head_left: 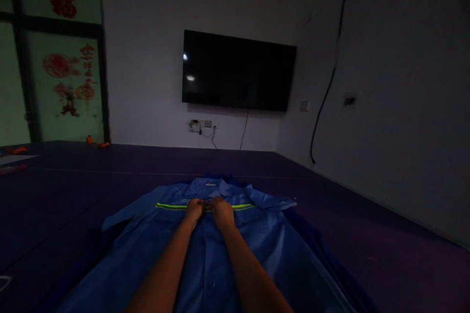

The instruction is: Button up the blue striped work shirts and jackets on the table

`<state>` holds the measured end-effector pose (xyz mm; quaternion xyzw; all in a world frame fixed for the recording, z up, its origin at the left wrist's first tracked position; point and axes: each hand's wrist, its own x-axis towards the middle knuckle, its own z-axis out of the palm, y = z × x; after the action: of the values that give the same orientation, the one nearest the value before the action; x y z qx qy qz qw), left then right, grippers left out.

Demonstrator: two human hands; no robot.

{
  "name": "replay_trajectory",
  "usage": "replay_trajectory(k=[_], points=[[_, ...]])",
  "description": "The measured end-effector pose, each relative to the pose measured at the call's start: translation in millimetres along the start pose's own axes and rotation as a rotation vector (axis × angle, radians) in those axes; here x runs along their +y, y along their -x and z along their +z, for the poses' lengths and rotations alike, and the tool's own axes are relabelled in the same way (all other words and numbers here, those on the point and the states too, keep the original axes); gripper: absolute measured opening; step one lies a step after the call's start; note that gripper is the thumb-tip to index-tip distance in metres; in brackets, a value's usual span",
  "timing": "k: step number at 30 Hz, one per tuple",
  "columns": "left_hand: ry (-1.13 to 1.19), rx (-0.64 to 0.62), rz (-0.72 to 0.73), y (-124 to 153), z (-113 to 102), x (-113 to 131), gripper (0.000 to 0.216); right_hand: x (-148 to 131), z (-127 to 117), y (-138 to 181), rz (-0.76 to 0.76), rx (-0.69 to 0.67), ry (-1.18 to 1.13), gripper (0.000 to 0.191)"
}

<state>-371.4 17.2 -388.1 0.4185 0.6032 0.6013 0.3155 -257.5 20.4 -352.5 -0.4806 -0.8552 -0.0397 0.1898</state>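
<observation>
Shirt (208, 247) lies front up on purple floor (73, 195), collar (223, 188) toward the floor's far edge. Left hand (194, 210) and right hand (222, 212) meet at the yellow-green band (244, 207), fingers curled, seemingly pinching the shirt front; what sits between the fingertips, cannot tell. Step in hand: likely working the chest fastening. Next move calls for lining up both front edges, fingertips close.
</observation>
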Motion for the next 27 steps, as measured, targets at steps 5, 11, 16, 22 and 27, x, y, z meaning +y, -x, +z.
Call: replay_trajectory(k=[5,11,16,22,27], points=[[0.025,-0.01,-0.023,2,1,3,0.02,2,1,1,-0.006,0.039,-0.086,0.02],[-0.009,-0.01,-0.034,1,1,6,0.016,5,5,-2,0.047,0.03,-0.161,0.019],[-0.025,0.016,-0.025,-1,1,2,0.021,3,4,-2,-0.005,-0.003,-0.099,0.018],[-0.005,0.013,0.008,-3,-2,-1,0.028,-4,5,-1,0.02,-0.029,0.052,0.026],[0.027,0.006,0.025,-2,-3,1,0.032,-9,3,1,-0.053,-0.057,0.132,0.028]])
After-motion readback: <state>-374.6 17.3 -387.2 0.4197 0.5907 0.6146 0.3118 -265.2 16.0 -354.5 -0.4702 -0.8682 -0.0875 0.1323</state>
